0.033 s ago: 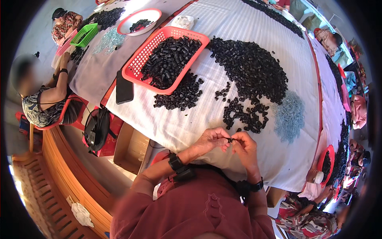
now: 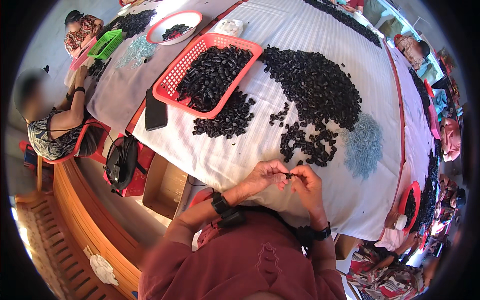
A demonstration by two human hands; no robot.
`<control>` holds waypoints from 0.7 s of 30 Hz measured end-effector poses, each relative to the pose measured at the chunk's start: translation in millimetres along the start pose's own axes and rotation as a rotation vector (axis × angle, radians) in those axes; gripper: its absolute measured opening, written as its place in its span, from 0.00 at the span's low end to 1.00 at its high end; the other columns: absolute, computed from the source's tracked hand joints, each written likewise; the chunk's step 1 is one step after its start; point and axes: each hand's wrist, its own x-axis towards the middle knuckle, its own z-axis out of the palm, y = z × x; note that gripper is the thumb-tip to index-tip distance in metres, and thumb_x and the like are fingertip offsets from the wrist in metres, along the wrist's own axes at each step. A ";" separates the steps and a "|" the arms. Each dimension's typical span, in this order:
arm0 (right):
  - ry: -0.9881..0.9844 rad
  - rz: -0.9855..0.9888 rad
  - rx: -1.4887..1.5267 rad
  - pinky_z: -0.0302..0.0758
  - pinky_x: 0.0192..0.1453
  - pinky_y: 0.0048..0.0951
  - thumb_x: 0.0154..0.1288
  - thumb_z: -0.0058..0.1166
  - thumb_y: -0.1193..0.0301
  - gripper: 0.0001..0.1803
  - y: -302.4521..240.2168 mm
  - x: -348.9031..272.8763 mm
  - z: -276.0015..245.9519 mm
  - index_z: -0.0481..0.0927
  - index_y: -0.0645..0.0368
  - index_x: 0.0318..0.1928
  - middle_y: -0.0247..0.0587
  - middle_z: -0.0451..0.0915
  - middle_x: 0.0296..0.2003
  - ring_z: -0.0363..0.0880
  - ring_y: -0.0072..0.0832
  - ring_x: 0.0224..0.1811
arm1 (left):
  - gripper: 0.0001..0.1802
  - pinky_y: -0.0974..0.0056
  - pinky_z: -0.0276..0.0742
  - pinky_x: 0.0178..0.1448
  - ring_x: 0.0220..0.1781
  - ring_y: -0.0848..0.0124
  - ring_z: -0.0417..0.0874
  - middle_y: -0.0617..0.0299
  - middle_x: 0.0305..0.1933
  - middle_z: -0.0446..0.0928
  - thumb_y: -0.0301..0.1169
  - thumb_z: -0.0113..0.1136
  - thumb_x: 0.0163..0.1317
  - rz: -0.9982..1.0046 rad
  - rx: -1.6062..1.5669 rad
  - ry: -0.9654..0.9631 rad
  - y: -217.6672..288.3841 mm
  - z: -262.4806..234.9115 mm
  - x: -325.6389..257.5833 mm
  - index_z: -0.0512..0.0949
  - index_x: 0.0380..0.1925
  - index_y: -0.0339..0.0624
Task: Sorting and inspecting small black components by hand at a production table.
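The person's two hands meet just above the near edge of the worktop point(image 2: 220, 160), which is covered with a pale striped cloth. The left hand point(image 2: 264, 176) and the right hand point(image 2: 306, 184) both pinch a small black part point(image 2: 288, 175) between their fingertips, thumbs and forefingers closed on it from either side. Each wrist carries a dark band.

Just beyond the hands lies a loose scatter of the same small black pieces point(image 2: 307, 142), and to its right a flat patch of pale blue-grey rings point(image 2: 364, 144). Farther back the scatter thickens into a big black heap point(image 2: 315, 85). To the left of that heap sits a red plastic basket point(image 2: 170, 85), full of black pieces, with another small pile point(image 2: 225, 120) spilled against its near side. A dark phone point(image 2: 155, 110) lies at the left edge of the cloth, near the basket's corner.

Farther off, a white bowl with a red rim point(image 2: 175, 27) holds a few black pieces, and a green basket point(image 2: 106, 44) stands at the far left. A seated person point(image 2: 55, 125) works there on a red chair, and a black bag point(image 2: 121, 162) hangs below the worktop's edge.
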 end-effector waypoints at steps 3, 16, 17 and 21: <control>-0.007 -0.007 -0.090 0.68 0.26 0.16 0.61 0.49 0.81 0.04 0.5 -1.8 -0.2 0.72 0.62 0.37 0.29 0.74 0.26 0.70 0.12 0.24 | 0.04 0.69 0.76 0.40 0.32 0.74 0.78 0.59 0.33 0.78 0.23 0.52 0.63 0.028 0.014 -0.020 -2.7 -0.3 0.5 0.73 0.37 0.34; -0.016 -0.395 -1.004 0.74 0.30 0.40 0.51 0.53 0.75 0.17 -0.6 -6.0 19.4 0.66 0.62 0.42 0.46 0.76 0.29 0.77 0.45 0.29 | 0.01 0.71 0.75 0.37 0.30 0.77 0.77 0.62 0.29 0.77 0.19 0.54 0.61 0.061 0.052 0.092 -8.5 5.0 -1.1 0.74 0.31 0.34; -0.017 -0.394 -1.004 0.74 0.30 0.40 0.51 0.53 0.75 0.17 -3.3 -5.7 20.6 0.66 0.62 0.42 0.46 0.76 0.29 0.77 0.45 0.29 | 0.02 0.72 0.75 0.37 0.31 0.79 0.77 0.63 0.29 0.77 0.18 0.54 0.60 0.050 0.041 0.117 -9.4 6.2 -0.6 0.74 0.30 0.34; -0.002 -0.494 -1.098 0.74 0.26 0.35 0.48 0.56 0.71 0.15 -4.1 -0.8 21.5 0.67 0.60 0.37 0.41 0.74 0.25 0.76 0.38 0.25 | 0.03 0.74 0.74 0.36 0.31 0.81 0.76 0.65 0.29 0.77 0.17 0.55 0.58 0.052 0.085 0.154 -13.1 4.9 -1.5 0.74 0.27 0.35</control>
